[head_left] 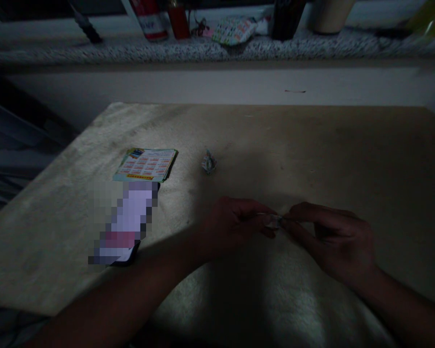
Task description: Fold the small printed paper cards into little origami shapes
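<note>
Over the near middle of a pale board (311, 145), my left hand (235, 223) and my right hand (329, 237) meet fingertip to fingertip. Both pinch a tiny pale folded piece of paper (275, 221) between thumbs and fingers. The piece is mostly hidden by my fingers and the light is dim. A small folded paper figure (209, 162) lies on the board farther away, above my left hand.
A stack of printed paper squares (147, 164) lies at the left of the board, with a phone (125, 222) lit up just in front of it. Behind, a speckled ledge (293, 48) carries cans, bottles and a patterned packet (234, 30).
</note>
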A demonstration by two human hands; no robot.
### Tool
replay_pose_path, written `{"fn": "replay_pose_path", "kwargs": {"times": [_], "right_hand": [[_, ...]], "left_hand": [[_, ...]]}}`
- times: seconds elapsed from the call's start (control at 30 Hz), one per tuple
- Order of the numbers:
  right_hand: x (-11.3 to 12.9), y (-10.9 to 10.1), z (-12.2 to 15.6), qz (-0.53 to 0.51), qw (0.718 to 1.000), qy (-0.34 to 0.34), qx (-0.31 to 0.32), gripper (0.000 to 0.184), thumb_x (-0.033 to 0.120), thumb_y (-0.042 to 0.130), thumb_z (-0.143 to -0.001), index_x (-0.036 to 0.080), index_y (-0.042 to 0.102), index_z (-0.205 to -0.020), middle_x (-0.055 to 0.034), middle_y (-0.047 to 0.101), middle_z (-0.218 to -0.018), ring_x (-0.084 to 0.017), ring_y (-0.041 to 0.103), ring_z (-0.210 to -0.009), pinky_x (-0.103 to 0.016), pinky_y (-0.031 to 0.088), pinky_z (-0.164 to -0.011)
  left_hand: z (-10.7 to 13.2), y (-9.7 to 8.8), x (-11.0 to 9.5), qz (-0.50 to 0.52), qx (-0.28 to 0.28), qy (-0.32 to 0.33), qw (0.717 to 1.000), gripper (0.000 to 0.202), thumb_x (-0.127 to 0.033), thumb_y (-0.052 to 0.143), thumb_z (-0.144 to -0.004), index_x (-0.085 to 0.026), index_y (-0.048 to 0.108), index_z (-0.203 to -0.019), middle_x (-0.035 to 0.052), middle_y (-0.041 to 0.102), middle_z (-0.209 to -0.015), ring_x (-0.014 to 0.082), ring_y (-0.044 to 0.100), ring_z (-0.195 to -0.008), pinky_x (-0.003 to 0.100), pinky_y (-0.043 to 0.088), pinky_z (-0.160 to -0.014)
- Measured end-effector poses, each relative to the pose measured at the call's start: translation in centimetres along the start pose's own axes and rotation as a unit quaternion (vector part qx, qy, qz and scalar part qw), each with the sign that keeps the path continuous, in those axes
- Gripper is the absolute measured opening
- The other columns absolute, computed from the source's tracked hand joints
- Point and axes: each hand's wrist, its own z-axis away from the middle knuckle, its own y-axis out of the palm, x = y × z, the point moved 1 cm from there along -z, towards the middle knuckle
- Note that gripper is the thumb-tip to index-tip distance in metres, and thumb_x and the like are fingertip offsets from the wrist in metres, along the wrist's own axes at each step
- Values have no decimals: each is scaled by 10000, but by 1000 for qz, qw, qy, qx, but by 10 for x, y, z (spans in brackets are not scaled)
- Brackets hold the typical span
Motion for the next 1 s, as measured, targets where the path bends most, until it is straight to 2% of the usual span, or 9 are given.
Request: {"fn": "replay_pose_path", "kwargs": {"times": [0.2, 0.43, 0.53, 0.67, 0.83, 1.0], "right_hand": [[-3, 2, -2, -1, 1000, 26, -3, 52, 206, 744, -842, 256, 751, -829, 20, 764, -718, -105, 644, -506, -217, 479, -438], [-4, 3, -1, 16, 999, 21, -18, 47, 208, 749, -836, 253, 754, -822, 25, 736, -664, -74, 538, -402, -216, 371, -347], [-8, 3, 0, 19, 999, 34, -13, 31, 228, 744, -839, 253, 756, -825, 17, 734, -673, -78, 529, -401, -222, 345, -334], [-10, 3, 0, 19, 999, 46, -15, 36, 229, 738, -842, 250, 758, -821, 24, 694, -608, -101, 575, -437, -223, 381, -358], [-8, 3, -2, 23, 999, 40, -20, 50, 219, 733, -839, 242, 758, -801, 28, 669, -568, -108, 586, -439, -227, 402, -373], [-9, 3, -2, 34, 998, 41, -34, 32, 213, 748, -821, 236, 754, -799, 46, 606, -505, -104, 560, -422, -222, 363, -357]], "left_hand": [[-1, 1, 8, -16, -24, 4, 1000, 193, -298, 721, -866, -132, 750, -960, 58, 794, -843, 150, 763, -783, 214, 586, -718], [-1, 4, 10, -35, -69, 3, 997, 213, -324, 757, -823, -124, 738, -894, 63, 776, -764, 155, 742, -704, 226, 568, -655], [-2, 2, 10, -25, -43, 2, 999, 218, -315, 721, -858, -126, 733, -966, 74, 788, -832, 167, 756, -770, 246, 583, -708], [-3, -3, 9, -14, 10, 25, 1000, 205, -262, 619, -940, -122, 730, -1042, 85, 795, -934, 167, 764, -882, 258, 587, -821], [-4, -5, 8, -28, 13, 23, 999, 201, -250, 613, -947, -118, 731, -1042, 78, 797, -930, 167, 767, -872, 250, 592, -812], [-3, -7, 7, -121, -5, 34, 992, 205, -292, 621, -943, -141, 751, -992, 44, 792, -851, 149, 757, -800, 234, 588, -764]]}}
